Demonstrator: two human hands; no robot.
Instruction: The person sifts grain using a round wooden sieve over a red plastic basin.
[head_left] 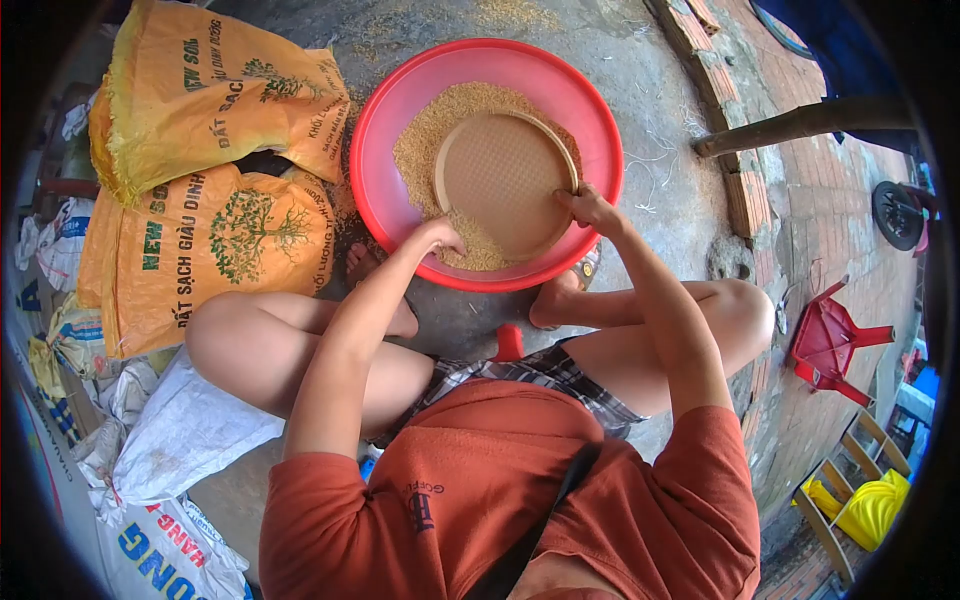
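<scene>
A wide red plastic basin (366, 150) sits on the ground in front of me, with yellow-brown grain (420, 150) spread inside it. A round, shallow woven sieve (505, 175) with a pale rim lies in the basin on top of the grain. My right hand (594, 208) grips the sieve's right rim, thumb over the edge. At the lower left edge of the sieve, my left hand (438, 237) is curled down into the grain, its fingertips partly hidden. Some grain covers the sieve's lower left side near that hand.
Orange printed sacks (230, 240) stand close on the left, with white sacks (195, 430) below them. A wooden pole (800, 127) juts in from the right over a brick edging (725, 90). An overturned red stool (835, 340) lies farther right. Loose grain is scattered beyond the basin.
</scene>
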